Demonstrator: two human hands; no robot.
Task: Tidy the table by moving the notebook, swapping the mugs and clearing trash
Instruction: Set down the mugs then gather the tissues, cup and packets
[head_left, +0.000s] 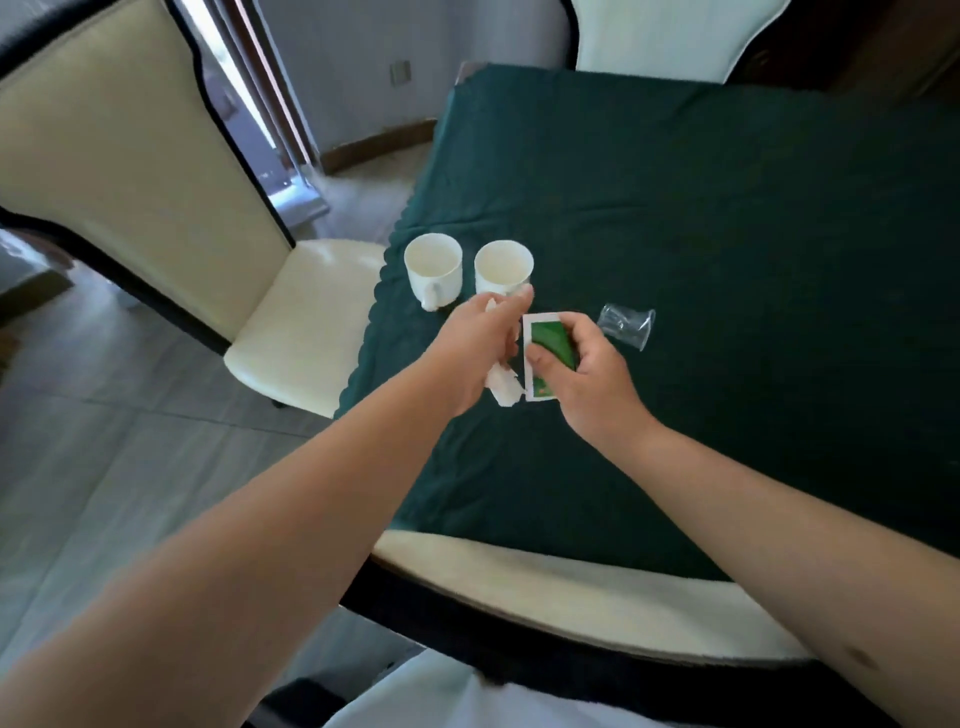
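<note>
Tissue (501, 382) shows crumpled and half hidden in the curled left hand (480, 345); right hand (582, 371) grips a green notebook (545, 353), covering half.

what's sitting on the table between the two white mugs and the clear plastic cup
In the head view, both hands: the left hand holding crumpled white paper and the right hand gripping a green-and-white card.

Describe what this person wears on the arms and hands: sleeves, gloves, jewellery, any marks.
Both arms are bare up to the frame edge, with no sleeves in view. The left hand and right hand wear no gloves, and no rings, watch or bracelet show. A small dark mark sits on the right forearm. White clothing shows at the bottom edge.
</note>
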